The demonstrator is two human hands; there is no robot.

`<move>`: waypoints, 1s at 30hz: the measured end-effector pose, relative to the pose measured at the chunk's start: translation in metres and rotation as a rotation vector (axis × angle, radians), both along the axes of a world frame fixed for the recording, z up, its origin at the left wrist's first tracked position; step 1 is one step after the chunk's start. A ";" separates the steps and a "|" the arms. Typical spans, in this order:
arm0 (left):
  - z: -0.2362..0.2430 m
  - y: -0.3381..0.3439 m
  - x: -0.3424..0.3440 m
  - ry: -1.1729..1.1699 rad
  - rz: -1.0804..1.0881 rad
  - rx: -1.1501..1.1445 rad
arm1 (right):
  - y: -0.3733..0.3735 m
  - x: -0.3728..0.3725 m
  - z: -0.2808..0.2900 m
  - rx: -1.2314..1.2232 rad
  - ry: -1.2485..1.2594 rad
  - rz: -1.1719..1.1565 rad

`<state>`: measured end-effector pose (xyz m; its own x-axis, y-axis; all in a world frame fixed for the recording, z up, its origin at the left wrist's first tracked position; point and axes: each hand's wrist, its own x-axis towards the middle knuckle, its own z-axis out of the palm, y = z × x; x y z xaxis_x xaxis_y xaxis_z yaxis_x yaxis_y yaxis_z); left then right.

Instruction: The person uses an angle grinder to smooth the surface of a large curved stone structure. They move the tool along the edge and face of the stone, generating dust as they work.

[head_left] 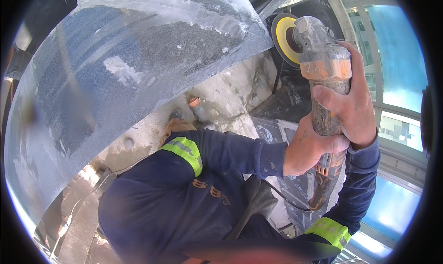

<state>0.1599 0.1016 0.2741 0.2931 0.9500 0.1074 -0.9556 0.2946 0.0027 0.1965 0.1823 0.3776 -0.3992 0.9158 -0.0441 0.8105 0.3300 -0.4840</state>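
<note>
An angle grinder (325,75), orange and grey and heavily caked with dust, stands nearly upright at the right. My right hand (353,98) wraps its body just below the metal head, thumb across the front. Lower down, my left hand (310,146) reaches across from the left and grips the handle. The round disc (285,40), yellow with a dark rim, faces left. It is right by the corner of a large grey, dusty concrete-like surface (152,51); whether they touch I cannot tell. A dark cord (288,200) runs from the grinder's lower end.
Below the grey surface, a stained pale floor (226,95) carries an orange-capped bottle-like item (196,105). Dark printed boards (288,100) lie beside it. Metal framing with blue panels (401,56) runs along the right. A white cable (67,225) hangs at lower left.
</note>
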 end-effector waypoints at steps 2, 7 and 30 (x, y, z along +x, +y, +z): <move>0.000 -0.006 0.001 0.004 -0.008 0.004 | -0.010 0.000 0.002 -0.022 0.001 -0.070; 0.003 -0.016 -0.004 -0.049 -0.045 -0.021 | -0.016 -0.007 0.005 -0.064 -0.046 -0.138; -0.001 -0.009 -0.017 -0.071 -0.128 -0.012 | -0.011 -0.019 0.000 -0.038 -0.110 -0.177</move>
